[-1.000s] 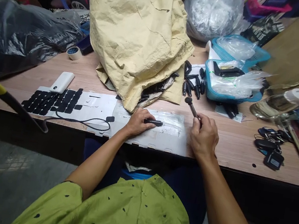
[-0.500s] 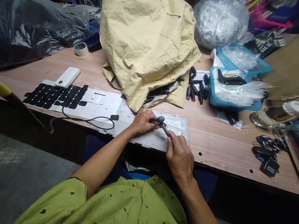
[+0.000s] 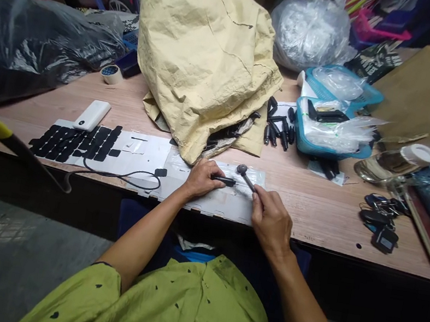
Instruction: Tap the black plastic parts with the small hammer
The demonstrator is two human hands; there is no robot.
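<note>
My left hand (image 3: 202, 178) is closed around a short black tube-like piece (image 3: 226, 181) that points right, its near end hidden by the fingers. My right hand (image 3: 271, 218) grips the handle of a thin dark rod with a round knob head (image 3: 242, 170); the knob is up and to the right of the black piece, apart from it. Both hands are over a pale board (image 3: 208, 201) at the table's front edge. Just behind my left hand is the lower tip of a big tan sack (image 3: 202, 64), with dark pieces showing at its mouth.
Several similar black pieces (image 3: 276, 130) lie right of the sack, beside blue baskets (image 3: 309, 144) of plastic bags. At left are a white power bank (image 3: 92, 115), black stickers (image 3: 58, 141) and a cable (image 3: 133, 177). A jar (image 3: 381, 160) and keys (image 3: 380, 212) are at right.
My right hand has moved right and slightly down, taking the knob-headed rod away from the black piece. The black piece now shows more clearly in my left hand. The view has shifted slightly.
</note>
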